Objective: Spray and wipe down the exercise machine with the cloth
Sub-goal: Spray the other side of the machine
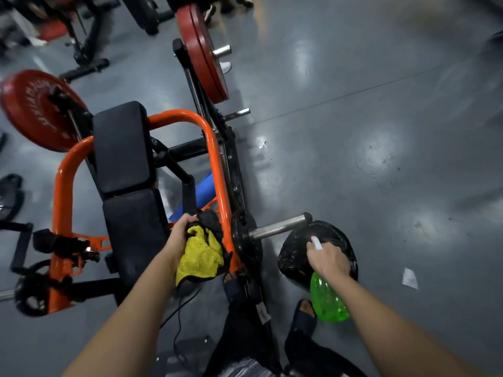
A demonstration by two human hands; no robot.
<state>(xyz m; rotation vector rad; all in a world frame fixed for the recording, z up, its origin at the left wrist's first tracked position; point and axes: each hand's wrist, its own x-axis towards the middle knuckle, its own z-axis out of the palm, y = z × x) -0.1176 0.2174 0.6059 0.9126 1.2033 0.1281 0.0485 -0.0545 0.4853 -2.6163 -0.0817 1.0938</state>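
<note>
A glossy grey gym floor [353,131] spreads out under dim lamps, with an orange tubular-steel exercise machine [215,164] standing on it beside 2 red weight plates [202,50]. The machine carries black padded cushions [122,148], a chrome plate peg [277,227] and a black weight plate [246,240] at its near end.

The left hand [181,235] is closed around a yellow microfibre cloth with a black backing [200,257], bunched and pressed against the orange tube next to the black upright post. The cloth looks soft and light, so it should fold around tubes easily; a loose fistful seems grip enough, though its hanging corner could snag on bolts.

The right hand [328,258] is wrapped around the white trigger head of a translucent green plastic spray bottle [328,299], which hangs below the wrist, well apart from the cloth. The bottle is probably light and slick if wet, best held at its neck. Its nozzle points toward a black rounded plate [294,257] lying on the floor just beyond the peg.
</note>
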